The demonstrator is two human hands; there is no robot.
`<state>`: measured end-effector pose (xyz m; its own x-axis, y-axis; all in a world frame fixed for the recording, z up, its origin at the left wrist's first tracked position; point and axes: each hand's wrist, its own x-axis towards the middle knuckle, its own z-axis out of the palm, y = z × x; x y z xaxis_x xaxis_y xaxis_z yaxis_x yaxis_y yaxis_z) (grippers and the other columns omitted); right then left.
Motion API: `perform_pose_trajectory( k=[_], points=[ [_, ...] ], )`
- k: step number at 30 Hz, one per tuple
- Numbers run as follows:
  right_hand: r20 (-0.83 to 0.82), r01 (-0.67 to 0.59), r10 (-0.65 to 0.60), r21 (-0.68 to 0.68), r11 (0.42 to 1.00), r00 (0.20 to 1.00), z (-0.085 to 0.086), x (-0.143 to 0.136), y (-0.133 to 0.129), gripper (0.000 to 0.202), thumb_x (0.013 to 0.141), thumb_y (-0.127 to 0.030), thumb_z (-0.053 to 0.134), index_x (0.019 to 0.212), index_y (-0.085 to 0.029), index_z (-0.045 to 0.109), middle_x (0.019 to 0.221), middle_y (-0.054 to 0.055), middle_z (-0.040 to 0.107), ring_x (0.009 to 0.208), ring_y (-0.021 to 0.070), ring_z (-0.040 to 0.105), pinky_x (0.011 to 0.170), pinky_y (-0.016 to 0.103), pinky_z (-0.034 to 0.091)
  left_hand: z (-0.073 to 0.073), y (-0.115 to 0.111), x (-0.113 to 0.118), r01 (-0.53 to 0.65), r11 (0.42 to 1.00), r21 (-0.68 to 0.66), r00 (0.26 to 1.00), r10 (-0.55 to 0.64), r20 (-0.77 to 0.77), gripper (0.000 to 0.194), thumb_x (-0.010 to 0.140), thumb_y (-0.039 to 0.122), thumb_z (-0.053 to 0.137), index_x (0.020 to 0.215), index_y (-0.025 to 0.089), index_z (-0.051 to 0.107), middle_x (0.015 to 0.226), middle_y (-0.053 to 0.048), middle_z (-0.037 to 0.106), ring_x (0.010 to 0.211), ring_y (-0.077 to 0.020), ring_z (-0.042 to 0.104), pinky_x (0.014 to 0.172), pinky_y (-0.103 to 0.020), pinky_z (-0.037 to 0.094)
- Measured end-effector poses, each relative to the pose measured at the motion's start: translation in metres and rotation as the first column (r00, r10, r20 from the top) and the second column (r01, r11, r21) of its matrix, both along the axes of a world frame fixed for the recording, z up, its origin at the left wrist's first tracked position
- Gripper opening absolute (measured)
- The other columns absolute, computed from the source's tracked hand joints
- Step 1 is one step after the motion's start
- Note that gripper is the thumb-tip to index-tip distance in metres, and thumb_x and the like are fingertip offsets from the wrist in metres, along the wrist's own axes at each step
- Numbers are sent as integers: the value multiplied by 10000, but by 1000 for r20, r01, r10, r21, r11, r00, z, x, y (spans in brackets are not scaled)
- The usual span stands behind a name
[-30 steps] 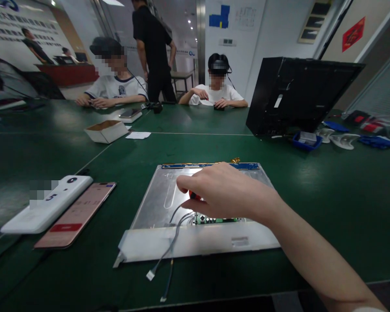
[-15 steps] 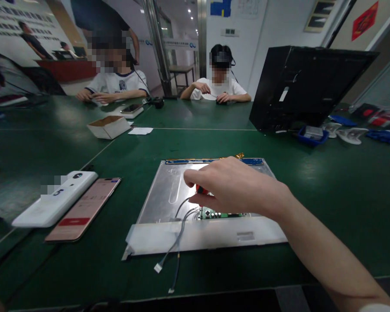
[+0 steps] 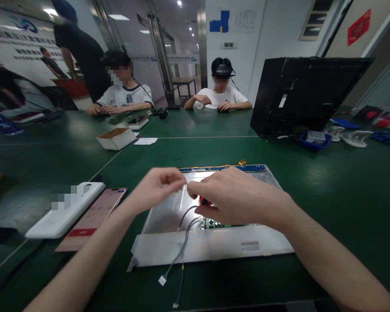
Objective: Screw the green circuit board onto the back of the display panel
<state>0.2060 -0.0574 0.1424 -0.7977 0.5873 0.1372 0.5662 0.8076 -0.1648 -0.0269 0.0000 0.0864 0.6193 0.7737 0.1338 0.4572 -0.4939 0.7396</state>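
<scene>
My right hand (image 3: 237, 195) is closed round a red-and-black screwdriver (image 3: 204, 201), mostly hidden by the fingers, above the display panel. Close to its fingertips is my left hand (image 3: 159, 188), thumb and fingers pinched together; whatever they hold, if anything, is too small to make out. Beneath both hands the flat metal-backed display panel (image 3: 164, 219) lies on the table. A green circuit board (image 3: 211, 223) shows in part under my right hand. From it dark cables (image 3: 182, 249) run over the white strip, ending in a white connector (image 3: 162, 281) at the near edge.
Left of the panel lie a white power bank (image 3: 65, 216) and a pink phone (image 3: 94, 216). A white open box (image 3: 117, 139) stands farther back. At the right rear are a black monitor (image 3: 308, 95) and a blue tray (image 3: 315, 141). Two people sit across the table.
My left hand has come in from the lower left to beside my right fingertips. My right hand keeps its grip over the panel. The view has tipped upward slightly.
</scene>
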Motion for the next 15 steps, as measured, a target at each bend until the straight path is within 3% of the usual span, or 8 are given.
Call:
perform_pose_trajectory(
  k=[2, 7, 11, 15],
  points=[
    [1, 2, -2, -19, 1000, 1000, 0, 0, 0, 101, 926, -248, 569, 1005, -187, 587, 865, 13, 692, 678, 134, 580, 518, 264, 274, -19, -3, 14, 203, 974, -101, 975, -210, -67, 219, 896, 351, 613, 871, 150, 697, 781, 3, 676, 737, -171, 608, 692, -284, 489],
    [23, 11, -10, -40, 999, 1000, 0, -1, 0, 66, 917, -240, 570, 948, -184, 583, 849, 9, 673, 673, 128, 550, 523, 266, 268, -56, -16, 30, 280, 945, -171, 940, -305, -150, 140, 805, 265, 654, 894, 157, 665, 813, -19, 659, 684, -172, 583, 592, -257, 462],
    [3, -26, 26, -79, 997, 1000, 0, 0, 0, 121, 877, -218, 610, 981, -192, 554, 874, -1, 667, 683, 123, 547, 521, 246, 285, -66, -21, 28, 324, 933, -154, 936, -340, -91, 124, 796, 204, 616, 910, 157, 638, 792, -25, 652, 679, -179, 586, 586, -262, 455],
    [21, 0, 0, -16, 1000, 1000, 0, -1, 0, 103, 890, -273, 614, 927, -195, 558, 806, -5, 656, 647, 128, 533, 502, 255, 264, -66, -24, 28, 304, 948, -99, 942, -314, -118, 54, 811, 203, 593, 839, 162, 613, 801, -30, 649, 725, -193, 602, 640, -285, 474]
  ],
)
